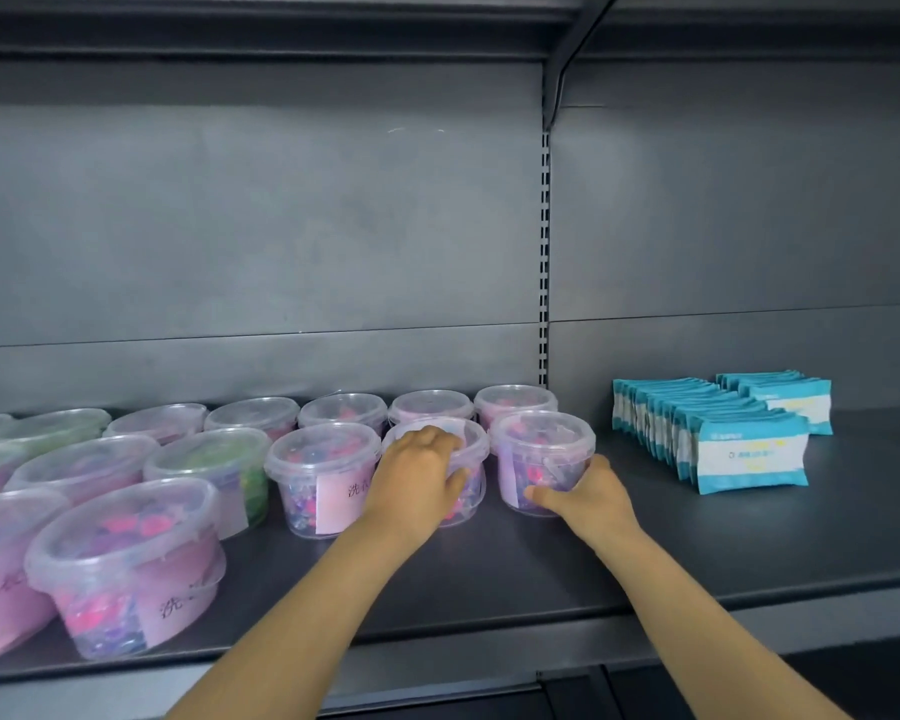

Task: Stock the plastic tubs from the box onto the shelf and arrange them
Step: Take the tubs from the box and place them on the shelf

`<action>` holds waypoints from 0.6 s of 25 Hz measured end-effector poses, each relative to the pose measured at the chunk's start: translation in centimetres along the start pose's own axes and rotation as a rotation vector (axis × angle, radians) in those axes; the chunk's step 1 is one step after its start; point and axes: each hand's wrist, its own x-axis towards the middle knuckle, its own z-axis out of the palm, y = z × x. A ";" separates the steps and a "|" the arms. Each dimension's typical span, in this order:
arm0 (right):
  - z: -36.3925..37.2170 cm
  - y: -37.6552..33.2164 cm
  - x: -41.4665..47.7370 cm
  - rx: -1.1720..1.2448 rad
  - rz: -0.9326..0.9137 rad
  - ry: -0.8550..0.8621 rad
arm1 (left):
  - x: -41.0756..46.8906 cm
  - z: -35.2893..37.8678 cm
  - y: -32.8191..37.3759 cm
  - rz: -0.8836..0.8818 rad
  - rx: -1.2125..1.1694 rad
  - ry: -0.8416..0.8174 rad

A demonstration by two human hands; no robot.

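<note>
Standing by the shelf (697, 537), I saw the person with both arms stretched in and a tub in each hand. The left hand (417, 475) lay over the front of the second tub (471, 441) from the right in the middle row, fingers curled over its lid and thumb against its wall, a firm hold. The right hand (583, 491) cupped the low right side of the end tub (541, 449), thumb across the front and fingers wrapped behind it. Both tubs stood upright on the shelf, just beside each other and directly in front of the back row (344, 410). To my eye, holding them as a pair was a way to square them up with the labelled tub (323, 472) on their left and keep the rows straight. The end tub stopped well short of the blue-and-white packets (749, 444), which I took as leaving a gap between the two products. Further left stood a green-filled tub (214, 459) and a large pink one (126, 558) near the edge. The box was not in sight.
</note>
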 end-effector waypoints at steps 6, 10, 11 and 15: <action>0.4 0.3 0.7 -0.155 -0.053 0.022 | 0.0 0.3 -0.4 0.027 -0.017 0.038; 0.1 0.6 0.2 -0.227 -0.061 0.006 | 0.0 -0.3 -0.6 0.038 -0.028 -0.023; 0.0 0.5 -0.1 -0.263 -0.064 0.008 | -0.1 -0.7 -0.7 0.044 -0.029 -0.049; -1.1 -0.4 -2.1 -0.475 -0.097 -0.024 | -1.5 -2.8 -1.8 0.032 -0.001 -0.103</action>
